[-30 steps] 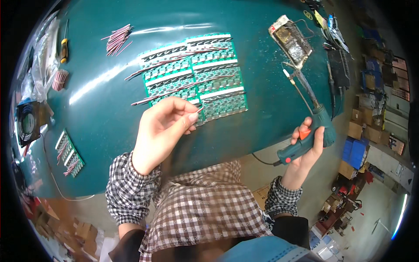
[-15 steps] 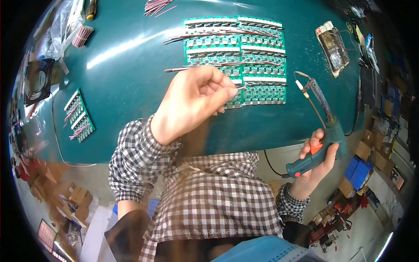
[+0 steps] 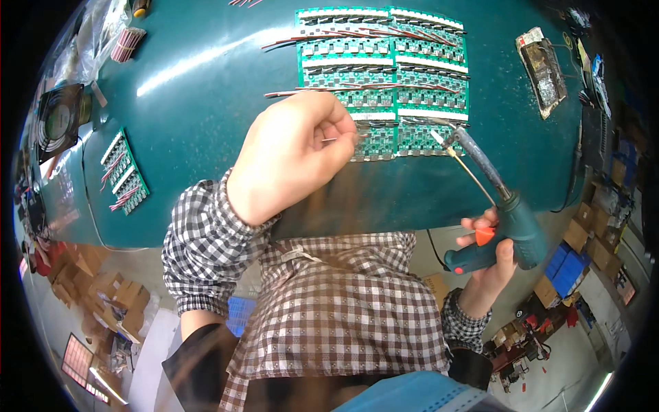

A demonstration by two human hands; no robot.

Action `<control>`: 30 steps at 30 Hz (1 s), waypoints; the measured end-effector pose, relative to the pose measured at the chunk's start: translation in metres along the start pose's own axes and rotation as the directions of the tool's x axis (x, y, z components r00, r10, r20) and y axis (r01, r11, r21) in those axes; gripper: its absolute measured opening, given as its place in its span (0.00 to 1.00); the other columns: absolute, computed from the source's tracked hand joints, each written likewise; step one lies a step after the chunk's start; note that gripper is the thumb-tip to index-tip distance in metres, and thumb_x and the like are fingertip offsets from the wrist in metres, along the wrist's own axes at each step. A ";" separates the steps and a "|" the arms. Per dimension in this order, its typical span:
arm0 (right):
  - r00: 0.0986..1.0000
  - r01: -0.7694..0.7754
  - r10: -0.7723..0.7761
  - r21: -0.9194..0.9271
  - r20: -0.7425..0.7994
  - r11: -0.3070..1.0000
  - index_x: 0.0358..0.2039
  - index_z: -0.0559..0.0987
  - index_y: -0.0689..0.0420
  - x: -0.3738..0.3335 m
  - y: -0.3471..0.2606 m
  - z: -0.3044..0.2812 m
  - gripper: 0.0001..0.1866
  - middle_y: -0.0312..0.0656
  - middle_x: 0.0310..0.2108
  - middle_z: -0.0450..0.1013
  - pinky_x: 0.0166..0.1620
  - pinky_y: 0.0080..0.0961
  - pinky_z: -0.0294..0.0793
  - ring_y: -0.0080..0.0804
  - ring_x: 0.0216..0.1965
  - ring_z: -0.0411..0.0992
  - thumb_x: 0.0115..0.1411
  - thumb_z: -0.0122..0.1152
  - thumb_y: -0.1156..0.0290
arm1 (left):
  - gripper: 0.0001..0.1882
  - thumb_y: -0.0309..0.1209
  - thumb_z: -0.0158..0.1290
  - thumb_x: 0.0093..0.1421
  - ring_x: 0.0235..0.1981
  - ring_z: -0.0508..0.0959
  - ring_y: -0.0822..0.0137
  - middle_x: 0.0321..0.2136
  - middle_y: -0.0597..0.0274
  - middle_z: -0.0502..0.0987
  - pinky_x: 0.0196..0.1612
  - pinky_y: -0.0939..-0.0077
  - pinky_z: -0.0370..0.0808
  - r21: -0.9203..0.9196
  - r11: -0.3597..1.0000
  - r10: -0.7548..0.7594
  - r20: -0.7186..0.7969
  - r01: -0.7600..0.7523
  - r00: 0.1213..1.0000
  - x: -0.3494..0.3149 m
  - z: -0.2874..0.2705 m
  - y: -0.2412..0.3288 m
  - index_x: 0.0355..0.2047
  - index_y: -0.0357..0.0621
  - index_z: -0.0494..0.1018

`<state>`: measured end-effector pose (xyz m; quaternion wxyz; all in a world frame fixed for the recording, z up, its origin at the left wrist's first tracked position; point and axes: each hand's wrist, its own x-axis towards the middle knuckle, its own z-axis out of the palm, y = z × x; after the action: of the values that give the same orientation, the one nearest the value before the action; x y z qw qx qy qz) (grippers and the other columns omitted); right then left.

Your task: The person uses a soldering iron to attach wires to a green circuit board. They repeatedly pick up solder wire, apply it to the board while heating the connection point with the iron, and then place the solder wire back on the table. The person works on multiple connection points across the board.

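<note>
My left hand [image 3: 295,151] is closed in a pinch over the lower left part of the green circuit board panel [image 3: 431,101]. A thin wire [image 3: 330,140] shows between its fingers; most of it is hidden. My right hand [image 3: 491,264] grips a green soldering gun [image 3: 518,223] with an orange trigger. The gun's tip reaches over the bottom row of boards, right of my left hand. Red and black wires [image 3: 343,89] lie across the panel in rows.
A soldered-on smaller board strip [image 3: 125,172] with wires lies at left. Behind it stand a black fan [image 3: 62,123] and a wire bundle [image 3: 128,44]. At right is a dirty metal tray [image 3: 542,72]. The table's near edge runs before my checked apron [image 3: 336,309].
The soldering gun's tip has moved left, from beside the panel to over its bottom row. My left hand has shifted slightly left. The view has moved, so the panel appears higher and further right.
</note>
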<state>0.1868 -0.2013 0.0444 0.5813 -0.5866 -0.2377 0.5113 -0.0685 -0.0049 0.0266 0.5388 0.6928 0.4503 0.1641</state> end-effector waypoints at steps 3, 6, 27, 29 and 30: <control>1.000 -0.015 0.015 -0.025 -0.025 1.000 0.50 0.69 0.73 -0.002 -0.001 0.003 0.31 0.52 0.35 0.75 0.34 0.35 0.85 0.47 0.38 0.77 0.58 0.62 0.59 | 0.04 0.24 0.57 0.53 0.21 0.69 0.80 0.21 0.68 0.71 0.25 0.83 0.67 0.092 0.995 0.049 -0.003 -0.049 0.999 -0.002 0.004 0.002 0.28 0.37 0.73; 0.998 -0.041 0.038 -0.051 -0.047 0.998 0.49 0.70 0.73 -0.005 -0.001 0.009 0.30 0.50 0.33 0.76 0.33 0.34 0.84 0.44 0.36 0.78 0.56 0.63 0.59 | 0.04 0.24 0.57 0.50 0.20 0.72 0.71 0.21 0.62 0.72 0.25 0.77 0.70 0.244 0.950 0.210 -0.042 -0.194 0.977 0.001 0.020 -0.008 0.27 0.39 0.73; 0.990 -0.111 0.095 -0.154 -0.109 0.982 0.47 0.72 0.72 -0.014 -0.001 0.027 0.27 0.49 0.33 0.75 0.33 0.31 0.83 0.41 0.34 0.77 0.54 0.63 0.64 | 0.04 0.24 0.55 0.49 0.21 0.72 0.72 0.20 0.63 0.72 0.26 0.77 0.70 0.206 0.973 0.111 -0.005 -0.107 0.994 0.007 0.019 -0.012 0.26 0.39 0.73; 0.990 -0.112 0.094 -0.181 -0.109 0.977 0.47 0.72 0.72 -0.015 -0.002 0.028 0.26 0.50 0.34 0.75 0.34 0.31 0.82 0.41 0.34 0.77 0.54 0.64 0.65 | 0.04 0.24 0.56 0.47 0.20 0.73 0.64 0.21 0.58 0.73 0.26 0.72 0.71 0.283 0.951 0.145 -0.043 -0.127 0.989 0.007 0.023 -0.013 0.25 0.40 0.72; 0.989 -0.116 0.095 -0.190 -0.115 0.975 0.47 0.73 0.72 -0.016 -0.001 0.029 0.26 0.50 0.34 0.75 0.34 0.32 0.82 0.41 0.34 0.77 0.54 0.64 0.65 | 0.04 0.24 0.56 0.47 0.20 0.73 0.64 0.20 0.58 0.72 0.26 0.72 0.71 0.288 0.947 0.163 -0.053 -0.141 0.985 0.007 0.025 -0.014 0.25 0.40 0.72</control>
<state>0.1563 -0.2028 0.0567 0.5042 -0.6790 -0.2245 0.4841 -0.0531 -0.0136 0.0034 0.4022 0.7887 0.4346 0.1653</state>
